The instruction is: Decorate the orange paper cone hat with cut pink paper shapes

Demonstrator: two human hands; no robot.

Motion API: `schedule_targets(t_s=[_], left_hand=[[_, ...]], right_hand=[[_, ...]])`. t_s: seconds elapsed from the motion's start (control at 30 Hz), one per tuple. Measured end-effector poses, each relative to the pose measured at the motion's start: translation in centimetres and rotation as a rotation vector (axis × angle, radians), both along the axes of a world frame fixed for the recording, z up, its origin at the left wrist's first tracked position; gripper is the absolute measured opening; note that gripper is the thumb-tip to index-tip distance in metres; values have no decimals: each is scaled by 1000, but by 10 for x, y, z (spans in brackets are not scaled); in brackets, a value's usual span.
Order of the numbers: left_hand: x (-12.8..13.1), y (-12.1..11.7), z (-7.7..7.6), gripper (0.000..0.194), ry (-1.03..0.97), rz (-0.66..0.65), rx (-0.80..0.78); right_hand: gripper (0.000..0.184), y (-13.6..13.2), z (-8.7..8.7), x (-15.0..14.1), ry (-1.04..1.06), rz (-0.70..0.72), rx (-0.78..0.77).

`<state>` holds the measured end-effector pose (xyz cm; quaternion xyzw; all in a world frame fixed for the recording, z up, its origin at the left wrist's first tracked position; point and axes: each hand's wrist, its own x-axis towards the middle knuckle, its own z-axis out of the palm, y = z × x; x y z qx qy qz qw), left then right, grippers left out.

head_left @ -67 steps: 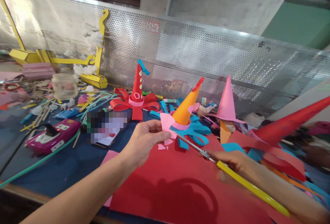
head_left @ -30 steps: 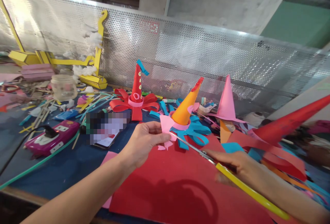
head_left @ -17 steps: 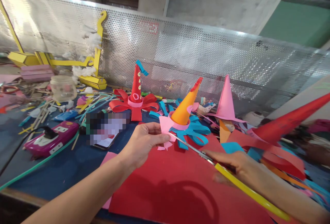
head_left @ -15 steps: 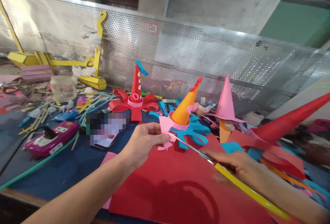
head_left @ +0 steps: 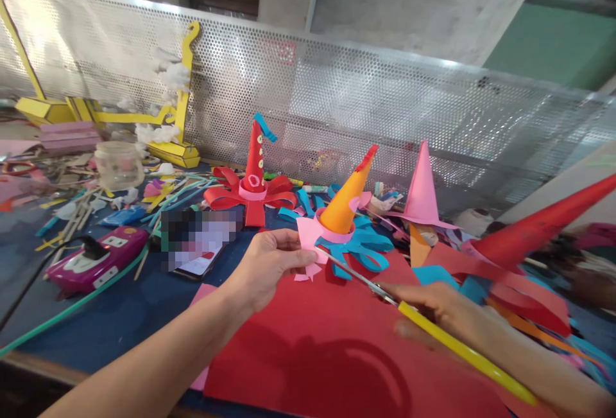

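Between the thumb and fingers of my left hand (head_left: 269,264) is a piece of pink paper (head_left: 309,233). My right hand (head_left: 433,309) grips a pair of scissors (head_left: 462,344) with yellow handles. The blade tips meet the pink paper's edge close to my left thumb. Small pink scraps (head_left: 308,273) show just under it. Below both hands lies a large red sheet (head_left: 346,354). Right behind the pink paper leans an orange paper cone (head_left: 342,209) with a red tip, a pink ring and blue paper loops (head_left: 368,244) round its base.
A red cone (head_left: 254,161) with red loops stands farther back, a pink cone (head_left: 421,187) to the right. A large red cone (head_left: 539,228) fills the right side. A phone (head_left: 205,248), a purple power strip (head_left: 99,261) and a jar (head_left: 118,164) stand at left.
The scissor handles have shifted slightly left in my right hand. My left hand and the pink paper look unchanged.
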<state>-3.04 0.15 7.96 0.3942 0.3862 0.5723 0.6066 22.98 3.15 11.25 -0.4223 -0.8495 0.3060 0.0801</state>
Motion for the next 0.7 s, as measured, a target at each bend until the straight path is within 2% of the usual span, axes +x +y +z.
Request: schedule_targets(t_s=[0.13, 0.27, 0.33, 0.4, 0.57, 0.7], left_hand=[[-1, 2, -3, 18, -82, 24, -12], [-1, 4, -6, 18, -256, 62, -46], [-1, 6, -7, 19, -305, 60, -72], [-1, 7, -8, 19, -316, 57, -84], [3, 6, -12, 17, -257, 54, -103], [5, 3, -12, 16, -215, 26, -106]], right_hand=[[52, -6, -6, -10, 119, -241, -199], [44, -7, -6, -17, 253, -435, -358], [42, -9, -3, -24, 374, -488, -403], [43, -11, 1, -34, 470, -493, -377], [40, -8, 3, -63, 530, -496, -134], [47, -2, 0, -83, 644, -461, -169]])
